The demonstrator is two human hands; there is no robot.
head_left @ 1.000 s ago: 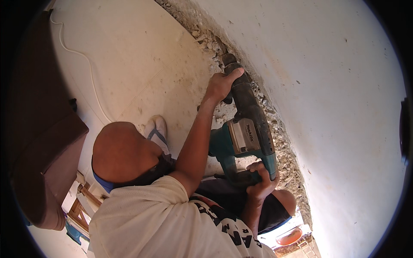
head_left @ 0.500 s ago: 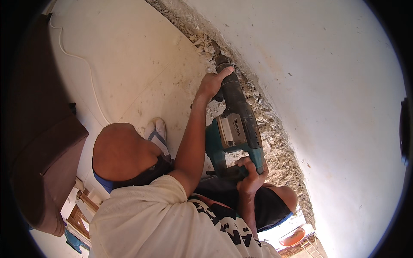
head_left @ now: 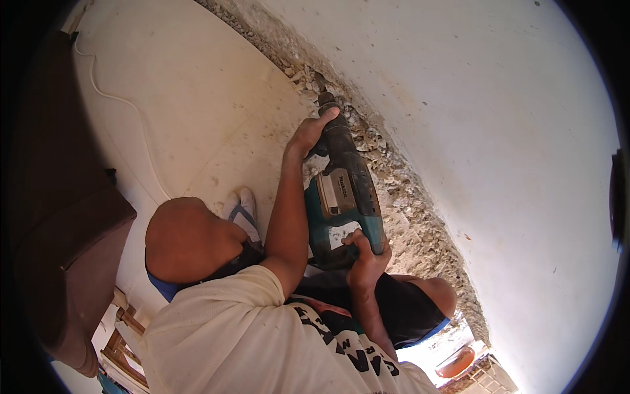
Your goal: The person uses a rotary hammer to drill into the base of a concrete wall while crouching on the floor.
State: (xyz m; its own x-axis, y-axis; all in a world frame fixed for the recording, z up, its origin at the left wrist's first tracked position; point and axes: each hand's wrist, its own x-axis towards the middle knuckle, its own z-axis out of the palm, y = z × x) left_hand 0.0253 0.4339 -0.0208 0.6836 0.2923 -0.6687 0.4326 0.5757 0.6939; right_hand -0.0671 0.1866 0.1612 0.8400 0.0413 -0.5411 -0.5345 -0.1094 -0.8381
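A teal and black demolition hammer (head_left: 351, 174) lies slantwise in front of me, its nose pointing away and a little left. My left hand (head_left: 312, 134) is wrapped round its front end, behind the bit holder, with the thumb over the barrel. My right hand (head_left: 366, 259) is closed round the rear handle. The chisel (head_left: 319, 82) reaches into broken rubble (head_left: 305, 79) at the foot of the white wall (head_left: 499, 151); its tip is hard to make out among the chips.
Broken masonry (head_left: 413, 217) runs as a rough strip along the wall. At left are pale floor tiles (head_left: 190, 98), a white cable (head_left: 125, 102) and a brown sofa-like piece (head_left: 85, 236). My sandalled foot (head_left: 243, 210) stands beside my knee. An orange basin (head_left: 457, 361) sits at the lower right.
The hammer and both hands have shifted slightly left in view, the rear end also a little away from me. The wall and rubble appear shifted too. Both grips stay closed.
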